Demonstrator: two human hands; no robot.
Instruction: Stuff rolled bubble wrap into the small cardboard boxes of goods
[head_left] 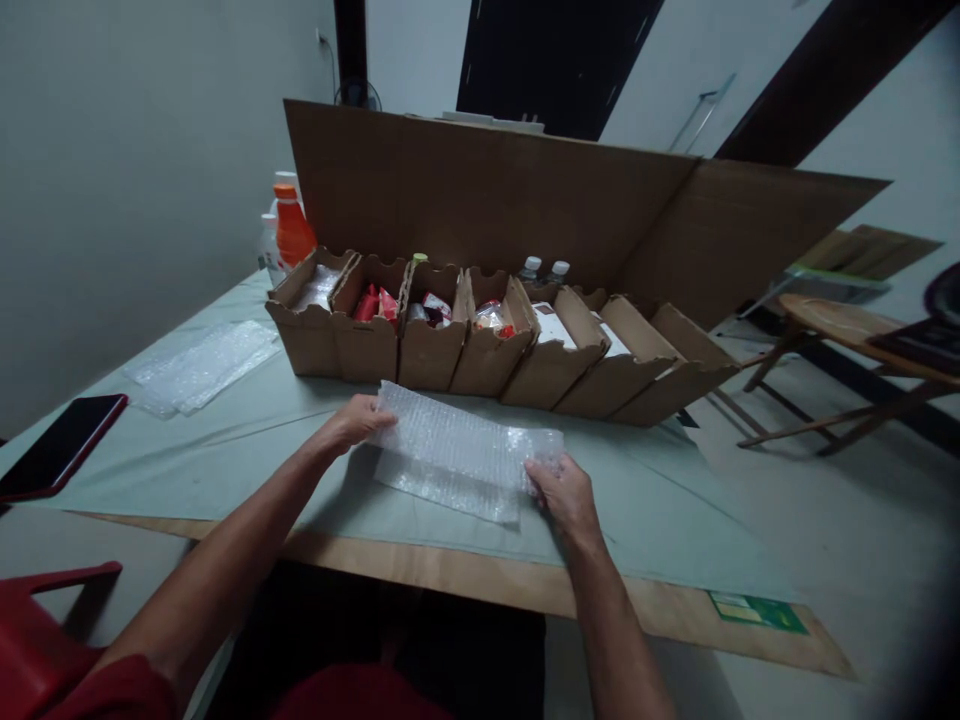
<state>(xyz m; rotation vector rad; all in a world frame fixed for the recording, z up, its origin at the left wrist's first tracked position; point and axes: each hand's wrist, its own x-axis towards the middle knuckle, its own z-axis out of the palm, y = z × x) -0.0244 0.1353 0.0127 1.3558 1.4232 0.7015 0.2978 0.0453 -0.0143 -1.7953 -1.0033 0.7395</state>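
Note:
A sheet of clear bubble wrap (465, 437) is stretched between my two hands above the table. My left hand (361, 420) pinches its left end, thumb on top. On the other side, my right hand (562, 490) grips the right end between thumb and fingers. Under the raised sheet, another layer of bubble wrap (450, 494) shows near the table; whether the two are joined I cannot tell. Farther left lies a loose pile of bubble wrap (201, 368). Beyond my hands stands a row of cardboard bins (427, 355), with folded plastic, red packets and other packaged goods inside.
A dark phone (56, 445) lies at the table's left. An orange bottle (292, 228) stands behind the leftmost bin, and a tall cardboard panel (487, 190) rises behind the row. A red chair (45, 640) is at lower left, a wooden stool (847, 330) at right.

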